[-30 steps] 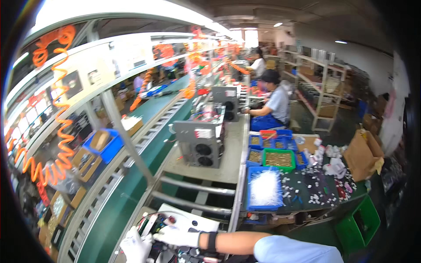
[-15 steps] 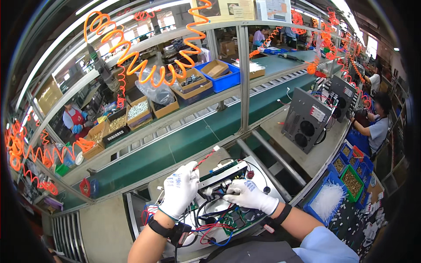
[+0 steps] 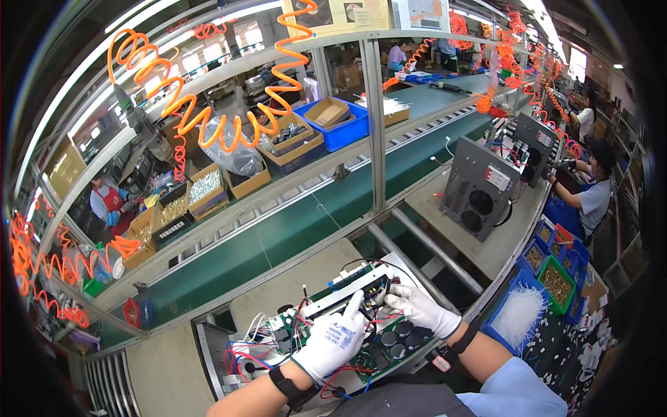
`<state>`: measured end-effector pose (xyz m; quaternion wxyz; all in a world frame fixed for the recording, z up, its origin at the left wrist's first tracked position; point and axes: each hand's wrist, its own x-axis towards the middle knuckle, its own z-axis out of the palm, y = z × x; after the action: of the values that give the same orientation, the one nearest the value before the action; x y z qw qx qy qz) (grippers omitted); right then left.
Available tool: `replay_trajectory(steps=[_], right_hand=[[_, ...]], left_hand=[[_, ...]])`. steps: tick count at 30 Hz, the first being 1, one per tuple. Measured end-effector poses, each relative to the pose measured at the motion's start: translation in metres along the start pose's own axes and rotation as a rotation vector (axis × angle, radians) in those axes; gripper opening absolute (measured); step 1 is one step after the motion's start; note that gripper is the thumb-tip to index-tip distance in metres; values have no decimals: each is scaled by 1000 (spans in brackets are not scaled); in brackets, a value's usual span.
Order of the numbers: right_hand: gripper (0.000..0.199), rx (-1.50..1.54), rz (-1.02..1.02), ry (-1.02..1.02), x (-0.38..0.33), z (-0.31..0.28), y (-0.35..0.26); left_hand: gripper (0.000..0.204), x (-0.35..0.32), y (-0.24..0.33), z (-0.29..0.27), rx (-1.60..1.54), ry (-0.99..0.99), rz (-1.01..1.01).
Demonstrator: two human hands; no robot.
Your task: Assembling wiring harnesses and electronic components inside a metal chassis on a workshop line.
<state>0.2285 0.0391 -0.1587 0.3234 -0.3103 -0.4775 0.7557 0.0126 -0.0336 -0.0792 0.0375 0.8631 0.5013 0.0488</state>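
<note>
An open metal chassis (image 3: 212, 347) with green circuit boards (image 3: 379, 354), capacitors and loose wires lies in front of me. My left hand (image 3: 336, 342), in a white glove, reaches over its middle with the index finger stretched toward a long pale heat-sink bar (image 3: 332, 295); the other fingers are mostly hidden. Beside the bar's right end, my right hand (image 3: 422, 311), gloved too, pinches its thumb and fingers together over the wiring. What lies in that pinch is too small to tell. Red wires (image 3: 375, 320) run between the two hands.
Beyond the chassis runs a green conveyor belt (image 3: 278, 243) behind a metal post (image 3: 375, 132). Finished-looking grey units (image 3: 479, 187) stand to the right, near a seated co-worker (image 3: 590, 184). Bins of screws (image 3: 558, 283) and white ties (image 3: 515, 313) sit at lower right. Orange coiled hoses hang above.
My left hand has come down and right from holding up a red cable with a white connector, toward my right hand. My right hand has shifted slightly right. The view has turned a little.
</note>
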Motion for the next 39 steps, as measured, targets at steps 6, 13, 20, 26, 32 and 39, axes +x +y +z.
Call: replay_trajectory(steps=[6,13,20,26,32,39], right_hand=[[14,222,-125,-116,3,17,0],[22,-867,-330,10,10,38,-28],[34,-834,-2,-93,26,39,-26],[37,-1032,-373,126,35,56,-3],[42,-1088,-295,113,37,58,-14],[34,-1223,-186,25,37,46,-21]], left_hand=[[23,7,13,20,-2,-38,-165],[17,-5,15,47,-22,31,-182],[27,-41,9,18,237,57,23],[22,-28,-13,-16,-70,343,-110],[23,27,-49,-15,-208,360,-369],[18,34,-40,-12,-176,321,-372]])
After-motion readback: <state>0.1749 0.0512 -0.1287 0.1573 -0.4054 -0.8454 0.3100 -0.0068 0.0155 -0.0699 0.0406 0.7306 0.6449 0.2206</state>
